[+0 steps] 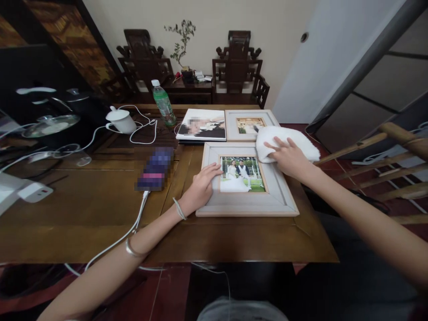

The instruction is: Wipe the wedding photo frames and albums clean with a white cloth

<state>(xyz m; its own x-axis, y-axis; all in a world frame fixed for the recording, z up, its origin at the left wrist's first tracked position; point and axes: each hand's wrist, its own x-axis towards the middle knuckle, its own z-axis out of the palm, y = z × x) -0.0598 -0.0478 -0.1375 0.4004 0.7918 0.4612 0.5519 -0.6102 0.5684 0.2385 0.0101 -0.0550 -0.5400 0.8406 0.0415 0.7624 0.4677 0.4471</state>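
A pale wooden photo frame (281, 196) with a wedding picture lies flat on the brown table (83, 209). My left hand (200, 187) rests flat on the frame's left side, fingers stretched toward the picture. My right hand (289, 158) presses a white cloth (302, 140) onto the frame's upper right corner, fingers spread over it. A second, smaller frame (234, 120) and a photo album (202, 125) lie just behind.
A phone (155, 169) on a white charging cable (133, 227) lies left of the frame. Farther back stand a green bottle (163, 103) and a white teapot (121, 119). Dark carved chairs (238, 67) line the wall. A wooden chair (394, 147) is at right.
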